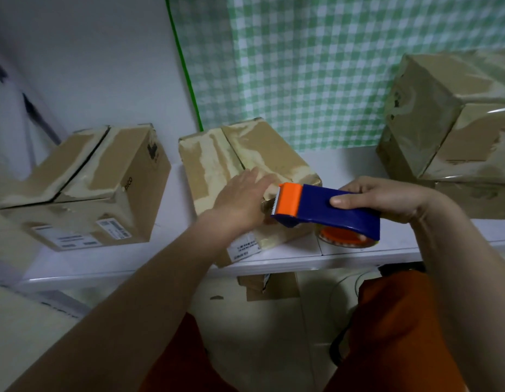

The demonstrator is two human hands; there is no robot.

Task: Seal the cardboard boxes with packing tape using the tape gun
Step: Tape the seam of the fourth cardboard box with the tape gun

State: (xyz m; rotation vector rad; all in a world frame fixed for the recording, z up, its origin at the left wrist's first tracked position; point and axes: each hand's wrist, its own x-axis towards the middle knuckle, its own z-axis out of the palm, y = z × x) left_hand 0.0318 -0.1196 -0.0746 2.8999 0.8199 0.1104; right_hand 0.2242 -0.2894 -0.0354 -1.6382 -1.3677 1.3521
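Note:
A blue tape gun (330, 215) with an orange blade guard and an orange tape roll underneath is gripped from above by my right hand (384, 199). Its toothed end touches the near top edge of the middle cardboard box (245, 154), which has glossy tape over its top seam. My left hand (242, 199) lies flat, fingers spread, on that box's top right beside the gun's blade. A second taped box (84, 182) stands to the left.
The boxes rest on a white shelf (302, 258). Two stacked, tape-wrapped boxes (455, 131) stand at the right. A green checked cloth (316, 66) hangs behind. Another box (271, 285) sits on the floor under the shelf. Orange shorts fill the bottom.

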